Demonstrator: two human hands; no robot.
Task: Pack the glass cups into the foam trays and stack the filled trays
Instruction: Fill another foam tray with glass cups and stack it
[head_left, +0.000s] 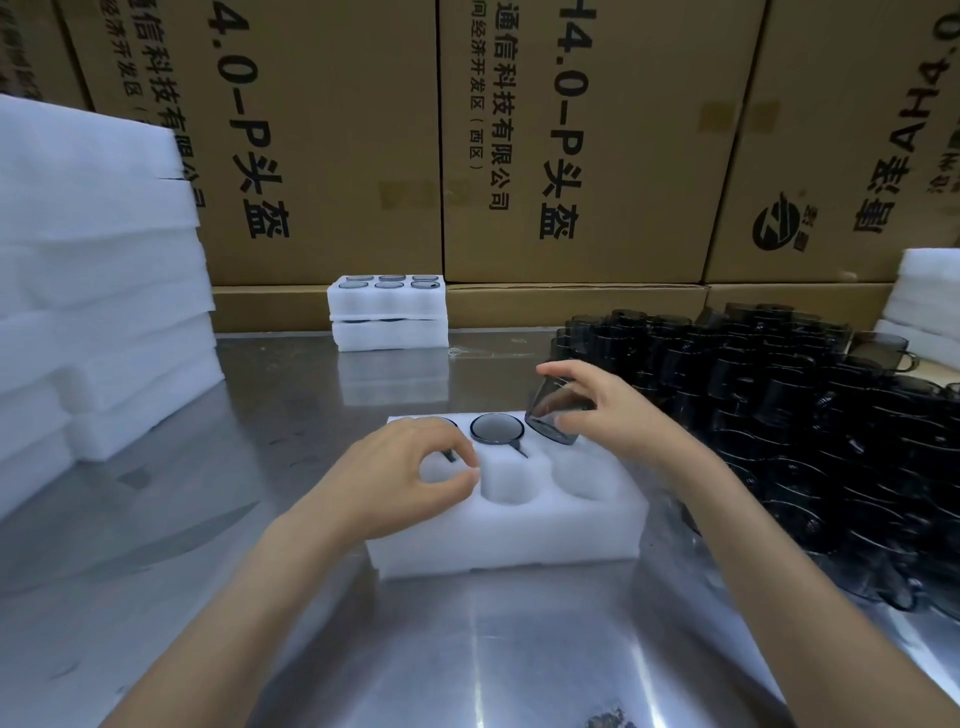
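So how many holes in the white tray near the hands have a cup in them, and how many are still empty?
White foam tray:
Holes holding a dark glass cup: 2
Holes empty, counting the far right one under the tilted cup in the right hand: 4
Total holes: 6

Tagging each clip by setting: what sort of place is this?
Probably a packing station in a warehouse or factory: big printed cardboard boxes stacked behind a steel table, piles of foam trays, and a mass of dark glass cups.

foam tray (509, 540) centre of table (156, 571), loose cups (831, 441) right, stacked trays (388, 317) behind
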